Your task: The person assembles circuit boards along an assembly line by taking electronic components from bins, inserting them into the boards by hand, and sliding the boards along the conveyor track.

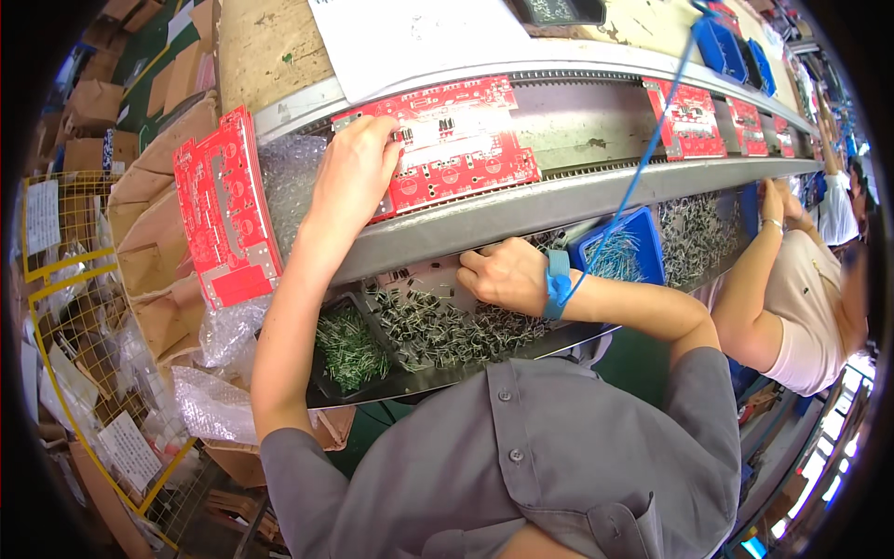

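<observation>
Conveyor (596,121): red circuit board (456,154) at 12 o'clock, further red boards (691,123) at 2; parts shelf (445,279) below: loose black components (447,331) at 6, black tray (380,335) of green pieces (352,348) at 8, blue bin (654,252) of blue pieces (615,256) at 3

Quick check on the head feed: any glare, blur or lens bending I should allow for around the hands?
Head view: left hand and right hand look fairly sharp; the white sheet is nearly washed out; the front metal rail bows with fisheye distortion; corners fall to black, with blown-out patches at lower right; the loose black components are too small to separate cleanly.
</observation>
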`<act>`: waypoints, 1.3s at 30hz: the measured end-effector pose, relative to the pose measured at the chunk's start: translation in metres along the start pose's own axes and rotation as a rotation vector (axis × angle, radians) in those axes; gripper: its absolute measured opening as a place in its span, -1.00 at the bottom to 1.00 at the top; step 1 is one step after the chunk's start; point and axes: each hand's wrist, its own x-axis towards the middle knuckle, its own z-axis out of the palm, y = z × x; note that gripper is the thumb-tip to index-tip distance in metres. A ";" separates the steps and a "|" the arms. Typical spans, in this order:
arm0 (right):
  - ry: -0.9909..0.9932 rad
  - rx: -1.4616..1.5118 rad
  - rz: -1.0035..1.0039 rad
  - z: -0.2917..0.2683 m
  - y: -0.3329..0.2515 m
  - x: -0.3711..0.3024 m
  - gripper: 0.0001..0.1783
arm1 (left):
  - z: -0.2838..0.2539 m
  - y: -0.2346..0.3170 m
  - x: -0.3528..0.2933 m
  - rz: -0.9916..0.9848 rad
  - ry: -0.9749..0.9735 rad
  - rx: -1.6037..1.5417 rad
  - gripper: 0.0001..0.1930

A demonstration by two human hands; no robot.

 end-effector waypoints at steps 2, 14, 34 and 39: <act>-0.001 0.010 -0.001 0.001 0.002 -0.001 -0.88 | 0.001 0.002 0.000 -0.001 0.008 0.010 -0.82; -0.017 0.264 0.005 -0.017 0.002 -0.003 -0.88 | 0.000 0.002 0.005 0.042 -0.008 0.024 -0.85; 0.468 0.576 0.420 -0.064 0.068 0.040 -0.75 | 0.022 0.072 -0.097 0.402 -0.658 0.152 -0.95; 0.523 -0.029 0.307 -0.042 0.085 0.066 -0.80 | 0.032 0.067 -0.100 0.433 -0.527 0.149 -0.94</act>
